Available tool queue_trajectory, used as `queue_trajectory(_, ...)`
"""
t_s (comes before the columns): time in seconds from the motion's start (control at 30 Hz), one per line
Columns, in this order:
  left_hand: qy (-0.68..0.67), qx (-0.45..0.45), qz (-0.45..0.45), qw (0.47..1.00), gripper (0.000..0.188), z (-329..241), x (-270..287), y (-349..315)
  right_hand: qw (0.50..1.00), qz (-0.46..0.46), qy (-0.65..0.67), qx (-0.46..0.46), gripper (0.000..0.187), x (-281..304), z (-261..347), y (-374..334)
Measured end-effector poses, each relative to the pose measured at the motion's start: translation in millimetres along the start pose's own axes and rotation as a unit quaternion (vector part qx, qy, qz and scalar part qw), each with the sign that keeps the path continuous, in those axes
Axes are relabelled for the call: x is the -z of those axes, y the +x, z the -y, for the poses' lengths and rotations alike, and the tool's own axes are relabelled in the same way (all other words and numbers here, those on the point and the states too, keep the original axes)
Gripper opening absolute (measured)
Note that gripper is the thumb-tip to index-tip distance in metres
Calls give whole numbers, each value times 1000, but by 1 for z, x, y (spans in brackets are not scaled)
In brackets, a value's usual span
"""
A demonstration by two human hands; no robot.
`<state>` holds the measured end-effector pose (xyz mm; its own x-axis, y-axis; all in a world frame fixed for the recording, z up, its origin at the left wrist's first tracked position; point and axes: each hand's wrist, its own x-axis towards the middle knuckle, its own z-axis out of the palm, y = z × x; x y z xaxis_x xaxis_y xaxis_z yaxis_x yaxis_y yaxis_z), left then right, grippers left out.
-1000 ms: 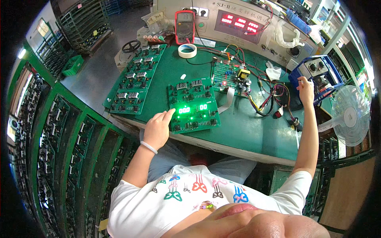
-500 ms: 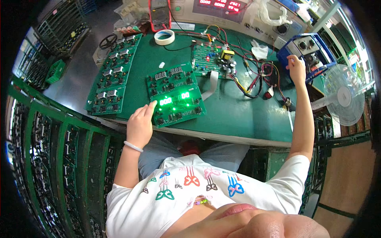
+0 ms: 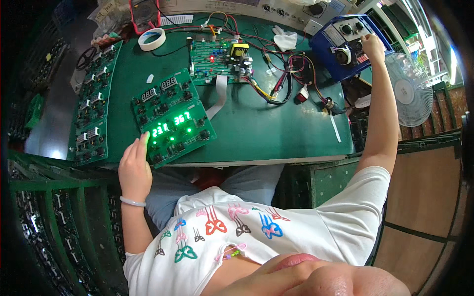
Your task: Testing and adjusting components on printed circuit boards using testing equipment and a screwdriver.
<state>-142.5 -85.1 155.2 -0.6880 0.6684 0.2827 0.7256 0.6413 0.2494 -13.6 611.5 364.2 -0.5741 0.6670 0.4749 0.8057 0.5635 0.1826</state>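
My left hand [image 3: 134, 167] is at the left edge of a green display circuit board [image 3: 185, 140], its thumb side against the edge and its fingers bent, partly hidden. Green digits and several green lights glow on this board. Joined behind it is a similar board [image 3: 160, 93] with unlit digit displays. A grey ribbon cable [image 3: 218, 96] runs to a larger component board [image 3: 212, 59] with a red light and a yellow transformer. My right hand [image 3: 374, 48] reaches to the right part of a blue box [image 3: 328, 54] with knobs; its fingers are closed at the panel, what they pinch being unclear.
Several stacked boards [image 3: 94, 103] lie along the left. A tape roll [image 3: 151, 39] and a red-framed meter [image 3: 143, 17] sit at the back. Tangled wires [image 3: 289, 69] spread before the blue box. A fan [image 3: 405, 93] stands right, and green racks [image 3: 59, 185] fill the lower left.
The view has swung, so the bench appears further left. My right hand has moved rightward across the blue box's panel, uncovering a round knob. The lit digits have changed from zeros to other values.
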Motion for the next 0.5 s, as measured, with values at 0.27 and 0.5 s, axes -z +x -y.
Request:
queue_trajectory(0.27, 3, 36, 2, 999, 59, -5, -1, -5, 990, 52, -69, -111, 62, 9, 73, 17)
queue_trajectory(0.5, 7, 29, -15, 999, 57, -12, 0, -4, 985, 75, -128, -92, 55, -15, 70, 51)
